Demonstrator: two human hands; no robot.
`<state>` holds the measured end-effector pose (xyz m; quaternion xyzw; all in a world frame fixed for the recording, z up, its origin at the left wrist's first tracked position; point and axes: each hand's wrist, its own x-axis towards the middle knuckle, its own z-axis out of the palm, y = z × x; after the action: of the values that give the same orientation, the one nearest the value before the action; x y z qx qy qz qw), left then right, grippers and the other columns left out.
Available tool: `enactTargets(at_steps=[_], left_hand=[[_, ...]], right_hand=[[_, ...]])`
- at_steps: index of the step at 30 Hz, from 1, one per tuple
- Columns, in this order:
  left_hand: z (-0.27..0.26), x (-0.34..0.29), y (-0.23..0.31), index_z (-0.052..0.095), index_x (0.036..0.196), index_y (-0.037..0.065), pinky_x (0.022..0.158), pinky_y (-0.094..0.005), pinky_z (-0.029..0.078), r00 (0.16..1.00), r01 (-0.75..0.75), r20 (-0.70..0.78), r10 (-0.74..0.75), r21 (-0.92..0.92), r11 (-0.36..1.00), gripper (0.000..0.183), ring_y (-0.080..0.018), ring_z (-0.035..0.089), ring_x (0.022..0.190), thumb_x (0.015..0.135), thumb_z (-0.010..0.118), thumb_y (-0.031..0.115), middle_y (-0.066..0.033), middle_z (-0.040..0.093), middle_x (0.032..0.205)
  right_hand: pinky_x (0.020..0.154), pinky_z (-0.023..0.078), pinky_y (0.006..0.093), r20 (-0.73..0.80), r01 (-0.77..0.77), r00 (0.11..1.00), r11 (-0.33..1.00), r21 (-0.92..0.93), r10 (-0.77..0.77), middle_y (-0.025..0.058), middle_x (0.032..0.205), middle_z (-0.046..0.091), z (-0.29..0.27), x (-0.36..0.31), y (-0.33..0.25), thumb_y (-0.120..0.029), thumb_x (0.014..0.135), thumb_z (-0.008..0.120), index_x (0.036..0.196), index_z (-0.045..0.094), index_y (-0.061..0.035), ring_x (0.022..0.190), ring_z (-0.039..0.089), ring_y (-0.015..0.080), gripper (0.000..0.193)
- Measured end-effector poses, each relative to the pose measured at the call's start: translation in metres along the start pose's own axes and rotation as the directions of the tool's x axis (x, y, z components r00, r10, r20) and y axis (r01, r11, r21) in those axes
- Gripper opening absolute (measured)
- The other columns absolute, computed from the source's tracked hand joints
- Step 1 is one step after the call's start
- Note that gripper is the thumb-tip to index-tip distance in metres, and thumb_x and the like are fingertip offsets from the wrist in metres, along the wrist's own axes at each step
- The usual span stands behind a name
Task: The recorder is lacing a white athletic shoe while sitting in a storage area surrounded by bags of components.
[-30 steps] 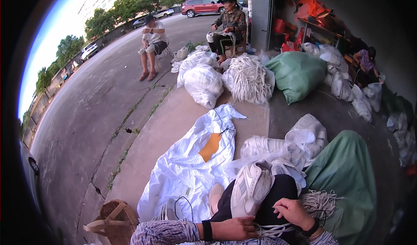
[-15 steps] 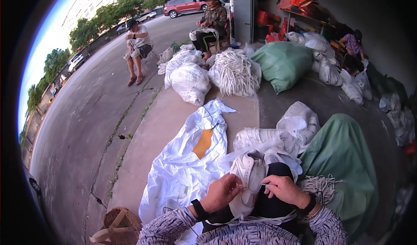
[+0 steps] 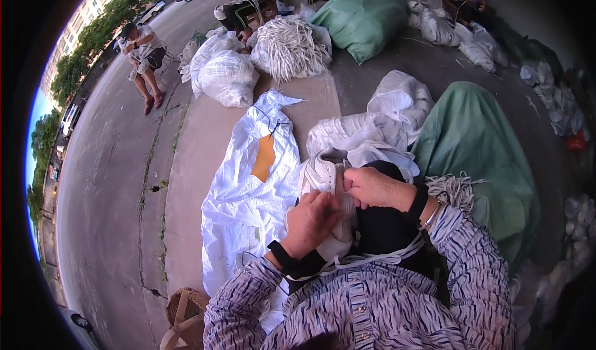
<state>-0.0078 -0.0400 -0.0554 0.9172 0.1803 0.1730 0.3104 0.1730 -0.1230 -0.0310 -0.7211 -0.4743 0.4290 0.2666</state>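
Observation:
A white sneaker (image 3: 318, 175) rests on my lap over dark trousers, its toe toward me. My left hand (image 3: 314, 218) lies over its near left side, the fingers curled in and whatever they pinch hidden. At the lacing opening my right hand (image 3: 372, 188) has thumb and finger pressed together on a white shoelace, mostly hidden now. More white laces (image 3: 397, 255) lie across my lap. To the right hangs a bundle of loose laces (image 3: 452, 191), beside the green sack (image 3: 475, 145).
A white sheet sack (image 3: 248, 207) with an orange-brown patch spreads at my left; a woven basket (image 3: 186, 309) stands near it. White bags (image 3: 385, 123) lie ahead. Farther off are a heap of laces (image 3: 292, 49), another green sack (image 3: 360, 24) and seated people (image 3: 144, 55).
The view has tilted downward. My right hand has moved in from the sneaker's right side onto its lacing opening, and the two hands are closer together.

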Motion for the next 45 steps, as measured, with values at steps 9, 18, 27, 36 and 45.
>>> enactTargets(at_steps=[9, 18, 27, 36, 45], left_hand=[[0.010, 0.004, -0.036, 0.053, 0.086, 0.006, 0.059, -0.0177, 0.038, 0.959, 0.280, 0.240, -0.153, -0.703, 0.654, 0.017, -0.0023, 0.043, 0.066, 0.081, 0.069, 0.009, 0.0059, 0.051, 0.074], [0.004, 0.000, -0.017, 0.046, 0.081, 0.006, 0.057, -0.0200, 0.040, 0.967, 0.253, 0.109, -0.229, -0.436, 0.864, 0.025, -0.0049, 0.044, 0.063, 0.079, 0.071, 0.011, 0.0041, 0.049, 0.070], [0.006, 0.005, -0.023, 0.043, 0.083, 0.006, 0.056, -0.0220, 0.039, 0.956, 0.292, 0.129, -0.263, -0.507, 0.811, 0.033, -0.0067, 0.042, 0.062, 0.075, 0.074, 0.012, 0.0013, 0.047, 0.069], [0.007, 0.008, -0.014, 0.044, 0.083, 0.005, 0.058, -0.0289, 0.044, 0.944, 0.330, 0.092, -0.317, -0.308, 0.892, 0.035, -0.0149, 0.051, 0.060, 0.069, 0.074, 0.018, -0.0061, 0.054, 0.067], [0.016, -0.001, -0.042, 0.043, 0.090, 0.007, 0.054, -0.0180, 0.031, 0.967, 0.253, 0.167, -0.190, -0.690, 0.679, 0.031, -0.0029, 0.034, 0.063, 0.080, 0.071, 0.013, 0.0067, 0.038, 0.069]], right_hand=[[0.055, 0.046, 0.0273, -0.138, 0.164, 0.979, 0.984, 0.075, -0.153, 0.0079, 0.062, 0.061, 0.016, -0.021, 0.029, -0.006, 0.079, 0.057, 0.082, 0.056, -0.0005, 0.058, 0.061, 0.0144, 0.006], [0.054, 0.048, 0.0313, -0.326, 0.137, 0.936, 0.990, -0.017, -0.135, 0.0092, 0.062, 0.061, 0.042, -0.041, 0.025, -0.010, 0.080, 0.061, 0.079, 0.058, -0.0003, 0.056, 0.063, 0.0180, 0.010], [0.054, 0.050, 0.0306, -0.326, 0.161, 0.927, 0.981, -0.105, -0.187, 0.0124, 0.065, 0.064, 0.044, -0.029, 0.031, -0.005, 0.079, 0.058, 0.079, 0.059, 0.0006, 0.058, 0.066, 0.0214, 0.006], [0.055, 0.051, 0.0318, -0.351, 0.099, 0.929, 0.993, -0.070, -0.117, 0.0129, 0.065, 0.063, 0.048, -0.032, 0.028, -0.005, 0.079, 0.057, 0.076, 0.058, 0.0017, 0.059, 0.066, 0.0213, 0.007], [0.047, 0.048, 0.0278, -0.366, 0.068, 0.931, 0.973, 0.222, 0.018, 0.0086, 0.061, 0.061, 0.062, -0.033, 0.015, -0.006, 0.084, 0.056, 0.080, 0.056, 0.0012, 0.049, 0.061, 0.0149, 0.008]])
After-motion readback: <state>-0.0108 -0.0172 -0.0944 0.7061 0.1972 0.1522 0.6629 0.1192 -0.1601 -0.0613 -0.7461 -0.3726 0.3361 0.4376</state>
